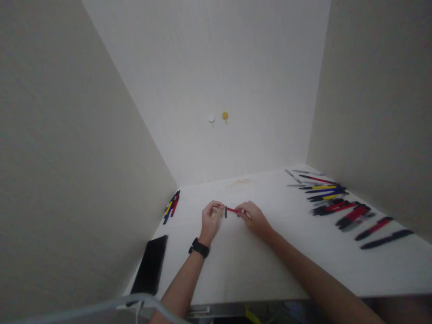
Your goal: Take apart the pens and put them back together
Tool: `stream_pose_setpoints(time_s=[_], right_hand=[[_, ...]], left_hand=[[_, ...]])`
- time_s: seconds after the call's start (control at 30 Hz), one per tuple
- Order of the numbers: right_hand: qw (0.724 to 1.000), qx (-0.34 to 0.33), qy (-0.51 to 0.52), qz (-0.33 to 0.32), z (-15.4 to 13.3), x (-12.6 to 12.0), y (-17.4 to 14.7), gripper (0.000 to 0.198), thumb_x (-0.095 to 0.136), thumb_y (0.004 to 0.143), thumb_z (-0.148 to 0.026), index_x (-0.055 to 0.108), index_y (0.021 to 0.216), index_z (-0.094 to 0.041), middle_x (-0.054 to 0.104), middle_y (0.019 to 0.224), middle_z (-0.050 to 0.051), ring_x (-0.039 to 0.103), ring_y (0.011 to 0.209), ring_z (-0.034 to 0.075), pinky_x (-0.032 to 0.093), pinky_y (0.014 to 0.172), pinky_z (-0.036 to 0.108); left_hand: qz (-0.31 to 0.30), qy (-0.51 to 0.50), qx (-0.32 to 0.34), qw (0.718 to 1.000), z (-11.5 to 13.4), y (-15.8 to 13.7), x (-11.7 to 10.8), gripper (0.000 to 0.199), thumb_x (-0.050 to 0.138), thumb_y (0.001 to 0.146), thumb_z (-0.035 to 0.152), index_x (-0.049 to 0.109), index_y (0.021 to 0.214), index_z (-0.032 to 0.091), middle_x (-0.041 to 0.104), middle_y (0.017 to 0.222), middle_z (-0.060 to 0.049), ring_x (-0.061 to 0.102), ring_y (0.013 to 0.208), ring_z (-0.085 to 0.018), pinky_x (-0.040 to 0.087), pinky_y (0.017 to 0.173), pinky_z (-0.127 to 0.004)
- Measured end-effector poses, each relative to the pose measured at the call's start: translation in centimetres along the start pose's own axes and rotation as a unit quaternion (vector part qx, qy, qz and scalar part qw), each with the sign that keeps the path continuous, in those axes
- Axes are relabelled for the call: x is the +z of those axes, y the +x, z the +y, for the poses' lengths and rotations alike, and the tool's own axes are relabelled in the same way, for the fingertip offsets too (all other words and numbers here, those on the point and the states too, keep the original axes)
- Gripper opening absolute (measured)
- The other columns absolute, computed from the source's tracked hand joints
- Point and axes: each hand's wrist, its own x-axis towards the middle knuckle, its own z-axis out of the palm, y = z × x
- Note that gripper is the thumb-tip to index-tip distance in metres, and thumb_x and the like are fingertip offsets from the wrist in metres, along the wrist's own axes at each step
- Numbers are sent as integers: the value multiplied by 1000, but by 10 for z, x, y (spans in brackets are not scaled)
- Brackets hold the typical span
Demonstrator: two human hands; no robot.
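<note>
A thin red pen (232,210) runs between my two hands above the white table. My right hand (251,217) pinches its right end between thumb and fingers. At the left end, the fingertips of my left hand (212,217) are closed on it, and they hide its tip. A short dark piece (226,212), perhaps a pen cap, is upright in the picture just right of my left fingertips, crossing or beside the pen; I cannot tell whether it is attached. A black watch (199,247) is on my left wrist.
Many pens (353,215) in red, black, blue and yellow lie along the table's right side. A smaller group of pens (172,207) lies at the left wall. A black phone or tablet (150,264) lies front left. A pale cable (101,307) crosses the lower left. Two hooks (225,115) are on the back wall.
</note>
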Motion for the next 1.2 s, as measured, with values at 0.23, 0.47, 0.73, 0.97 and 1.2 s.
stream_pose_setpoints(time_s=[0.23,0.47,0.73,0.97,1.2], right_hand=[[999,-5,-15,31,-3,0,0,10,53,86,-17,62,84,-19,63,79,6,52,79,20,40,74,31],[998,-8,-57,18,1,5,0,11,52,87,-17,63,88,-19,65,81,6,54,79,19,38,76,32],[996,0,-93,3,5,2,2,18,45,90,-19,63,94,-18,66,86,6,56,84,19,36,77,32],[992,49,-98,69,12,-8,4,18,46,88,-16,60,97,-18,65,95,8,56,90,22,37,79,33],[990,49,-120,51,14,-9,4,17,46,87,-17,61,96,-18,65,95,7,55,90,22,35,79,34]], left_hand=[[-21,3,-14,1000,0,0,1,21,61,82,37,63,80,16,60,76,-2,55,73,-14,42,66,-23],[-13,29,0,999,-4,-1,2,21,61,82,37,63,80,16,62,75,-2,56,72,-14,42,67,-24],[4,76,-39,996,-9,-1,6,29,46,90,38,59,110,21,64,95,-6,56,73,-15,40,66,-26],[11,357,-29,934,-24,-9,0,11,61,77,30,58,79,20,56,72,-3,52,70,-19,34,66,-28],[-6,367,-44,929,-31,-8,-2,12,53,83,24,53,71,20,55,75,-4,51,69,-18,32,63,-27]])
